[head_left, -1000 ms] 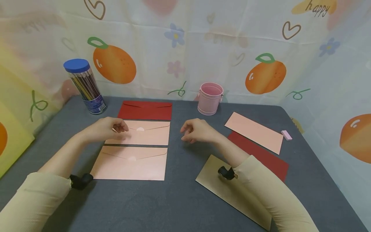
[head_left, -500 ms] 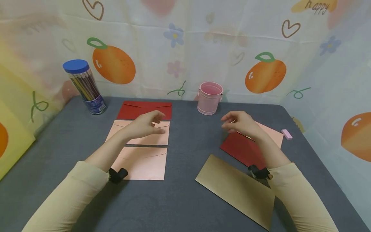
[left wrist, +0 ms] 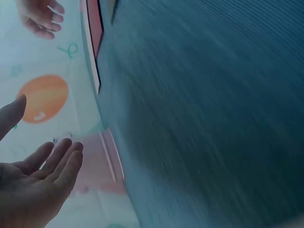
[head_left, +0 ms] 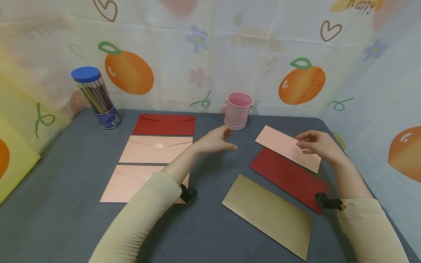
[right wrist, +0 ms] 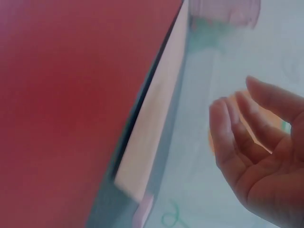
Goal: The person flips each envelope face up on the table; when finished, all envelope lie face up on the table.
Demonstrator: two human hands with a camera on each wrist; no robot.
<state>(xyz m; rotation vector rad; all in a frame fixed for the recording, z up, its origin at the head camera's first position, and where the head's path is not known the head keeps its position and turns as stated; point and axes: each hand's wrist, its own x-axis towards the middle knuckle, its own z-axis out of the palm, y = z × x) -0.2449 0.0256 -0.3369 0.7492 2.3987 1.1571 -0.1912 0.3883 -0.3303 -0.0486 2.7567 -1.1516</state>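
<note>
My left hand (head_left: 215, 140) hovers over the table in front of the pink bucket (head_left: 239, 109), fingers relaxed, holding nothing. In the left wrist view, the fingers of this hand (left wrist: 40, 183) overlap the bucket. At the right, my right hand (head_left: 317, 144) is over the right end of a light pink envelope (head_left: 279, 142) lying at a slant. Its fingers are loosely bent with nothing between them; the right wrist view shows the bare palm (right wrist: 266, 171). Below that envelope lie a red envelope (head_left: 286, 177) and a gold envelope (head_left: 268, 215), both also slanted.
On the left, a red envelope (head_left: 164, 125) and two light pink ones, the middle one (head_left: 148, 151) and the front one (head_left: 121, 186), lie in a column. A blue-lidded tub of pencils (head_left: 98, 98) stands behind. The patterned curtain (head_left: 217, 54) hangs along the table's back edge.
Both hands have moved to the right: the left from above the envelope column to before the bucket, the right from mid-table to the slanted pink envelope. The envelopes stay put.
</note>
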